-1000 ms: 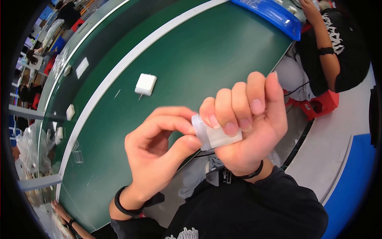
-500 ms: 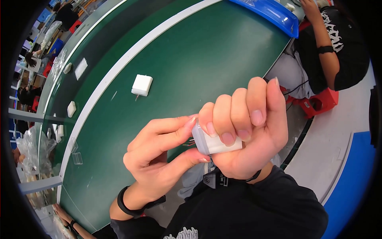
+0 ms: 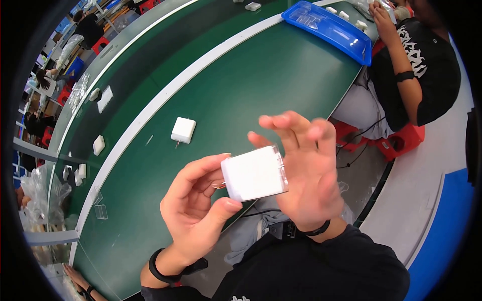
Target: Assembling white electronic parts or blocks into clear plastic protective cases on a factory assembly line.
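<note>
My left hand (image 3: 198, 203) pinches a small white box-shaped housing (image 3: 255, 173) at its left end, between thumb and fingers. Thin reddish wires (image 3: 219, 185) stick out of that end, and a clear plastic edge shows along the opposite one. Beside the clear edge is my right hand (image 3: 309, 175), its fingers spread and slightly blurred; it appears to hold nothing. A second white box-shaped housing (image 3: 184, 130), with a short wire at its lower side, lies on the green table (image 3: 241, 95) beyond my left hand.
A blue tray (image 3: 329, 32) with clear pieces in it sits at the far right, near a seated co-worker (image 3: 422, 75). Past the white divider strip (image 3: 145, 118) are several white pieces and plastic bags (image 3: 37, 193). A clear plastic piece (image 3: 101, 211) lies near the strip.
My right hand has let go of the white housing and opened to its right. The housing now shows its broad face, still in my left hand. The view has shifted slightly.
</note>
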